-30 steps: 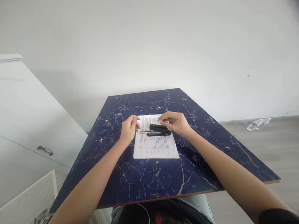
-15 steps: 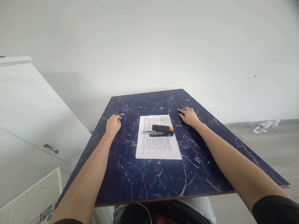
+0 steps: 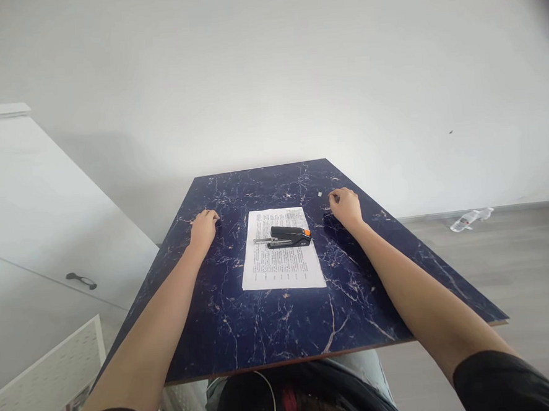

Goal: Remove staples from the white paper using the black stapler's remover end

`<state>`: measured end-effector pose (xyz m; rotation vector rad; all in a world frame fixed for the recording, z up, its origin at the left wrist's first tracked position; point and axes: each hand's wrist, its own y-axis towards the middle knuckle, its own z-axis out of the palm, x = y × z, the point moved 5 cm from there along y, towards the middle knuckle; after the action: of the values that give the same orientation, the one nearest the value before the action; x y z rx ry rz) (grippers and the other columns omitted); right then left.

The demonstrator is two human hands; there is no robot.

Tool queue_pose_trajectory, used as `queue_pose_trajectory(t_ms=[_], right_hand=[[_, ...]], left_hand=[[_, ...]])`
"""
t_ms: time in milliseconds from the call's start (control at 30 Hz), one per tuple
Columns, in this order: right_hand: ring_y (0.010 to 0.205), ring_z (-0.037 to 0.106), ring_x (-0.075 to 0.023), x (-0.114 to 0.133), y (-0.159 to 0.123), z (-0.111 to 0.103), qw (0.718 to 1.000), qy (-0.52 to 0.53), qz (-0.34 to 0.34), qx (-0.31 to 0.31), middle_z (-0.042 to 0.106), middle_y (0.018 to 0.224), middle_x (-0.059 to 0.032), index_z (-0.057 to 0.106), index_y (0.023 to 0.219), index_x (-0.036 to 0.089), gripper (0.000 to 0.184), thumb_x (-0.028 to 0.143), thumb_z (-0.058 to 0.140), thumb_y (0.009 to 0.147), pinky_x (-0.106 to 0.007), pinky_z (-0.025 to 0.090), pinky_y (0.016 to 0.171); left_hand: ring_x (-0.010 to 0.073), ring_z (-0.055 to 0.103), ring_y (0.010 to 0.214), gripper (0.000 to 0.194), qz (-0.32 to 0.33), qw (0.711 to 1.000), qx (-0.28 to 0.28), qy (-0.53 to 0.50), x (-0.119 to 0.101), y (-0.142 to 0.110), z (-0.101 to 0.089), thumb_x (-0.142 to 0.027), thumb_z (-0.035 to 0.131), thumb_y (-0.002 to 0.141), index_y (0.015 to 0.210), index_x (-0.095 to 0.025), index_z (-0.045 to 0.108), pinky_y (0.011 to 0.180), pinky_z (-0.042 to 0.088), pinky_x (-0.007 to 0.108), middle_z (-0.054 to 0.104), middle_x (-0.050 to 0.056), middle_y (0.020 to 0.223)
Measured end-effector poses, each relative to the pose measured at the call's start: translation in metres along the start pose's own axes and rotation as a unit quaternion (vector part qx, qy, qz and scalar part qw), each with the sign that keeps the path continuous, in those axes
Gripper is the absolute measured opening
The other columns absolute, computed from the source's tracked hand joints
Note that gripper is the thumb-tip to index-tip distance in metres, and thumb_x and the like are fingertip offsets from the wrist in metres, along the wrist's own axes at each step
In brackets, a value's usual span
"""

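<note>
A black stapler (image 3: 289,235) with an orange button lies on its side on printed paper (image 3: 279,276), its metal rail sticking out to the left. Left of the paper, my left hand (image 3: 204,227) is on the table with its fingers curled in; whatever they may hold is hidden. Beyond the paper's right edge, my right hand (image 3: 346,205) is loosely bent, with a gap between thumb and forefinger and nothing visible in it. Just left of its fingertips lies a small pale piece (image 3: 320,194), too small to make out, apart from the hand.
The dark blue marbled table (image 3: 273,329) meets a white wall (image 3: 257,76). At left stands a white cabinet (image 3: 37,201) with a dark handle (image 3: 80,280), and below it a white perforated panel (image 3: 52,368). Clear plastic (image 3: 471,219) lies on the floor at right.
My right hand has let go of the small piece it held, which now lies on the table. The small strip beside my left fingers is no longer visible. The view has shifted slightly.
</note>
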<state>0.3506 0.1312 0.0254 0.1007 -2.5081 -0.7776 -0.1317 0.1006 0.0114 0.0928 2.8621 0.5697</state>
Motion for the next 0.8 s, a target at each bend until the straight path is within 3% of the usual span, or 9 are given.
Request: queue_pose_trajectory(t_ms=[67, 167, 267, 367, 433, 500, 600, 800], right_hand=[[0.092, 0.064, -0.0301, 0.015, -0.002, -0.013, 0.999, 0.033, -0.006, -0.018, 0.073, 0.095, -0.0136, 0.076, 0.092, 0.018, 0.028, 0.025, 0.049, 0.092, -0.044, 0.050, 0.090], [0.084, 0.066, -0.0257, 0.052, -0.011, -0.022, 0.993, 0.091, -0.072, 0.022, 0.075, 0.090, -0.0089, 0.076, 0.092, 0.019, 0.025, 0.024, 0.052, 0.091, -0.039, 0.051, 0.085], [0.082, 0.066, -0.0238, 0.092, -0.026, -0.022, 0.980, 0.110, -0.153, 0.068, 0.075, 0.087, -0.0066, 0.076, 0.092, 0.020, 0.023, 0.022, 0.053, 0.091, -0.037, 0.050, 0.083], [0.082, 0.066, -0.0231, 0.119, -0.041, -0.014, 0.964, 0.121, -0.212, 0.108, 0.074, 0.088, -0.0063, 0.076, 0.092, 0.020, 0.023, 0.020, 0.053, 0.093, -0.037, 0.050, 0.082], [0.085, 0.066, -0.0241, 0.128, -0.049, -0.007, 0.952, 0.117, -0.248, 0.135, 0.074, 0.090, -0.0069, 0.076, 0.093, 0.020, 0.024, 0.021, 0.053, 0.094, -0.038, 0.051, 0.083], [0.088, 0.066, -0.0252, 0.129, -0.053, -0.001, 0.947, 0.108, -0.263, 0.146, 0.074, 0.090, -0.0076, 0.077, 0.094, 0.021, 0.024, 0.021, 0.053, 0.095, -0.039, 0.051, 0.085], [0.087, 0.065, -0.0251, 0.123, -0.053, 0.003, 0.949, 0.107, -0.259, 0.146, 0.074, 0.089, -0.0076, 0.078, 0.095, 0.020, 0.025, 0.021, 0.053, 0.095, -0.040, 0.051, 0.084], [0.087, 0.066, -0.0241, 0.119, -0.052, 0.008, 0.945, 0.133, -0.259, 0.151, 0.075, 0.091, -0.0059, 0.078, 0.097, 0.021, 0.025, 0.022, 0.054, 0.095, -0.040, 0.051, 0.086]], left_hand=[[0.0324, 0.063, 0.111, 0.029, -0.011, 0.999, -0.030, -0.032, -0.008, -0.007, -0.004, -0.015, 0.045, 0.095, 0.113, -0.015, 0.068, 0.102, 0.048, 0.047, 0.068, 0.018, 0.115], [0.0272, 0.066, 0.101, 0.034, -0.056, 0.978, -0.087, -0.181, -0.027, -0.021, -0.009, -0.013, 0.044, 0.096, 0.121, -0.014, 0.066, 0.095, 0.052, 0.042, 0.069, 0.016, 0.109], [0.0214, 0.069, 0.083, 0.033, -0.099, 0.909, -0.078, -0.397, -0.058, -0.041, -0.006, -0.020, 0.045, 0.099, 0.125, -0.020, 0.067, 0.074, 0.056, 0.034, 0.069, 0.008, 0.093], [0.0191, 0.071, 0.084, 0.018, -0.054, 0.852, -0.055, -0.518, -0.097, -0.058, -0.011, -0.027, 0.059, 0.096, 0.111, -0.022, 0.069, 0.074, 0.057, 0.031, 0.068, 0.005, 0.090], [0.0181, 0.072, 0.080, 0.016, -0.044, 0.828, -0.050, -0.556, -0.112, -0.065, -0.015, -0.033, 0.066, 0.093, 0.104, -0.021, 0.066, 0.075, 0.059, 0.033, 0.068, 0.004, 0.088], [0.0185, 0.073, 0.077, 0.019, -0.025, 0.827, -0.031, -0.561, -0.121, -0.069, -0.018, -0.036, 0.071, 0.091, 0.100, -0.021, 0.064, 0.074, 0.061, 0.034, 0.070, 0.004, 0.088], [0.0202, 0.074, 0.078, 0.020, 0.010, 0.848, -0.016, -0.530, -0.125, -0.072, -0.024, -0.039, 0.073, 0.090, 0.093, -0.021, 0.066, 0.069, 0.060, 0.032, 0.073, 0.005, 0.085], [0.0187, 0.070, 0.075, 0.017, 0.048, 0.894, -0.078, -0.438, -0.126, -0.077, -0.042, -0.041, 0.074, 0.090, 0.092, -0.024, 0.075, 0.078, 0.058, 0.035, 0.076, 0.004, 0.086]])
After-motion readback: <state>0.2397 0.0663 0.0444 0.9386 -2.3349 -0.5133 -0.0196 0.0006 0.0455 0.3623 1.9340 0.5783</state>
